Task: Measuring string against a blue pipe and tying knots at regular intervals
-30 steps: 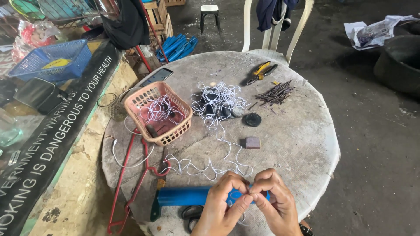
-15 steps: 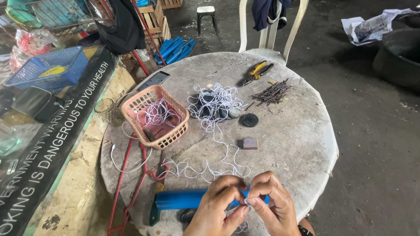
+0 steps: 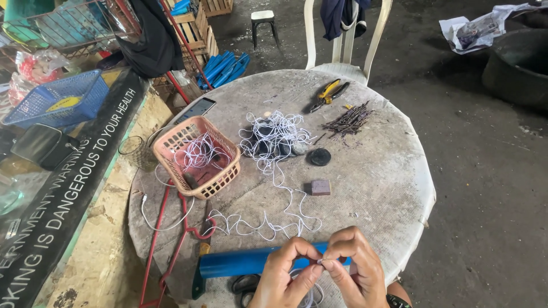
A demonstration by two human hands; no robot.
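Note:
My left hand (image 3: 283, 276) and my right hand (image 3: 357, 268) meet at the near edge of a round grey table (image 3: 377, 165). Both pinch a thin white string (image 3: 268, 225) and a small item between the fingertips. The string runs in loops up the table to a tangled white pile (image 3: 274, 134). Under my hands lies a blue pipe (image 3: 240, 263). A pink plastic basket (image 3: 197, 155) with more white string stands at the left of the table.
Yellow-handled pliers (image 3: 326, 94), a bundle of dark sticks (image 3: 349, 120), a black round cap (image 3: 319, 157) and a small brown block (image 3: 320, 187) lie on the table. A white plastic chair (image 3: 342, 63) stands behind it, a blue basket (image 3: 57, 102) at left.
My hands stay together at the table's near edge, fingers shifting slightly on the string. The view has moved a little; the things on the table have not.

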